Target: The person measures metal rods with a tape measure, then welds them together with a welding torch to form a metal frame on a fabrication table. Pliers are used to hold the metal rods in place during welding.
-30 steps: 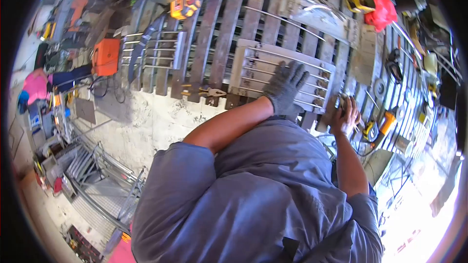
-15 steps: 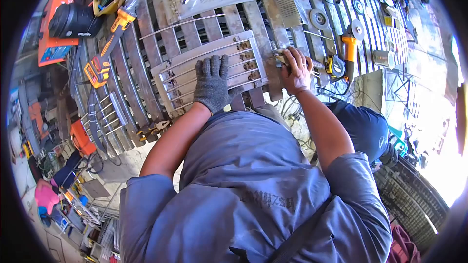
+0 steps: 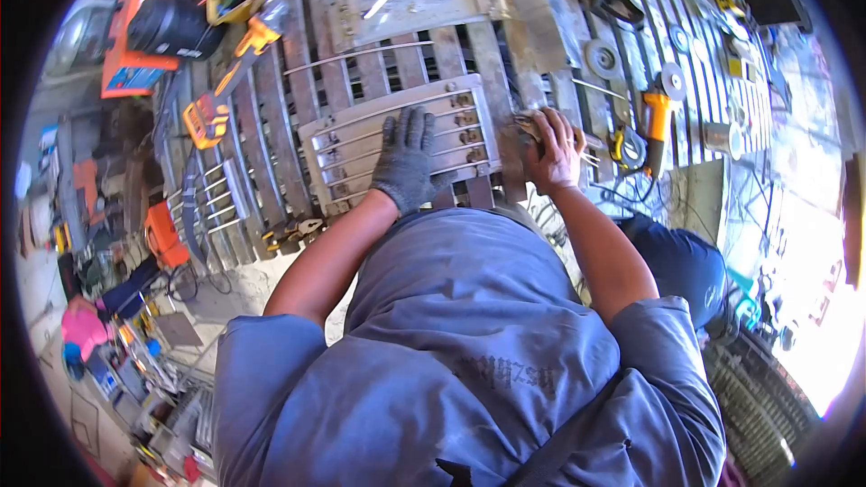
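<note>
My left hand (image 3: 404,162), in a dark grey knit glove, lies flat with fingers stretched out on a metal panel (image 3: 361,120). Several parallel rods (image 3: 456,132) run across this panel, with dark, scorched-looking spots at their right ends. Just past the panel's right edge, my bare right hand (image 3: 554,151) is curled over something low on the slatted table (image 3: 492,68). A bit of metal shows by its fingertips and thin sticks stick out on its right side; the held thing is mostly hidden.
A yellow angle grinder (image 3: 658,117) and a tape measure (image 3: 629,148) lie to the right. A yellow cordless tool (image 3: 209,119), a smaller rodded frame (image 3: 221,198) and pliers (image 3: 296,233) lie left. A flat metal plate (image 3: 410,13) lies farther back.
The view has shifted, so the table's things appear a little further right and lower. My left hand stays flat on the panel; my right hand stays beside it with its fingers slightly more curled.
</note>
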Motion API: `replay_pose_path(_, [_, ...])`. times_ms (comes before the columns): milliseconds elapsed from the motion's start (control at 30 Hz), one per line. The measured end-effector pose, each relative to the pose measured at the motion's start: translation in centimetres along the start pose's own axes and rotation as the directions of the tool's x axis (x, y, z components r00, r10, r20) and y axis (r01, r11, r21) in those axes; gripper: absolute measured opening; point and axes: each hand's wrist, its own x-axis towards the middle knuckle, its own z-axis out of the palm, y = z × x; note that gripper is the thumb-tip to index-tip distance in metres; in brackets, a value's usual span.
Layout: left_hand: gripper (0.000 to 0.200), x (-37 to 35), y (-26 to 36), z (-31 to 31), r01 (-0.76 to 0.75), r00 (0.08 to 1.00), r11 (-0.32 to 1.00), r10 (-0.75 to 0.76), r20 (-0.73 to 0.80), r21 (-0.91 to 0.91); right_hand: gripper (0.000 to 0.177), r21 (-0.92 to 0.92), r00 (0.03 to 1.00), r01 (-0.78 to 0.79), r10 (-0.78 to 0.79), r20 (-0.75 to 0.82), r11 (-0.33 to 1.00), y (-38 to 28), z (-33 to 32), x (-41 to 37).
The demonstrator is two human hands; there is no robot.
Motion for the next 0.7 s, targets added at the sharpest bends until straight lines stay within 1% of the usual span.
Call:
replay_pose_path(67, [0.119, -0.2, 0.0, 0.1, 0.024, 1.0, 1.0, -0.024, -0.001, 0.012, 0.064, -0.015, 0.999, 0.036, -0.036, -0.026, 0.999, 0.5, 0.8, -0.1])
replay_pose_path(100, [0.118, -0.4, 0.2, 0.2, 0.045, 0.999, 0.999, -0.045, -0.024, 0.024, 0.064, -0.005, 0.999, 0.037, -0.037, -0.026, 0.999, 0.5, 1.0, -0.2])
replay_pose_path(133, [0.119, -0.4, 0.2, 0.5, 0.059, 0.998, 0.997, -0.059, -0.015, 0.041, 0.064, -0.002, 0.999, 0.038, -0.038, -0.029, 0.999, 0.4, 1.0, -0.1])
replay_pose_path(200, [0.12, -0.5, 0.3, 1.1, 0.062, 0.998, 0.996, -0.06, -0.036, 0.058, 0.064, -0.056, 1.0, 0.022, -0.023, -0.018, 0.998, 0.3, 1.2, -0.3])
replay_pose_path(300, [0.116, -1.1, 0.5, 1.3, 0.088, 0.988, 0.996, -0.09, -0.122, -0.022, 0.064, -0.086, 0.998, 0.053, -0.056, -0.031, 0.995, 0.5, 1.5, -0.2])
replay_pose_path(400, [0.112, -1.9, 0.8, 1.9, 0.12, 0.984, 0.993, -0.12, -0.136, -0.004, 0.061, -0.112, 0.994, 0.087, -0.093, -0.051, 0.99, 1.1, 2.1, -0.2])
replay_pose_path(433, [0.107, -2.4, 1.0, 1.8, 0.134, 0.981, 0.991, -0.137, -0.135, -0.028, 0.06, -0.142, 0.99, 0.105, -0.117, -0.077, 0.984, 1.3, 2.4, -0.2])
replay_pose_path(467, [0.105, -2.6, 1.0, 2.2, 0.151, 0.975, 0.988, -0.156, -0.155, -0.046, 0.058, -0.17, 0.986, 0.12, -0.138, -0.098, 0.978, 1.4, 2.8, -0.3])
replay_pose_path(533, [0.102, -3.3, 1.3, 2.6, 0.177, 0.965, 0.981, -0.19, -0.179, -0.086, 0.057, -0.17, 0.992, 0.085, -0.099, -0.075, 0.982, 1.2, 3.1, -0.6])
replay_pose_path(567, [0.097, -3.5, 1.4, 2.6, 0.187, 0.969, 0.978, -0.199, -0.147, -0.095, 0.057, -0.173, 0.995, 0.074, -0.085, -0.057, 0.982, 0.9, 3.1, -0.7])
replay_pose_path(633, [0.096, -3.8, 1.5, 3.2, 0.172, 0.962, 0.975, -0.198, -0.189, -0.142, 0.057, -0.181, 0.999, 0.035, -0.042, -0.033, 0.983, 0.3, 3.0, -0.5])
replay_pose_path(700, [0.095, -3.7, 1.2, 3.7, 0.153, 0.954, 0.976, -0.188, -0.235, -0.158, 0.056, -0.186, 0.995, 0.077, -0.087, -0.047, 0.98, 0.9, 3.3, -0.5])
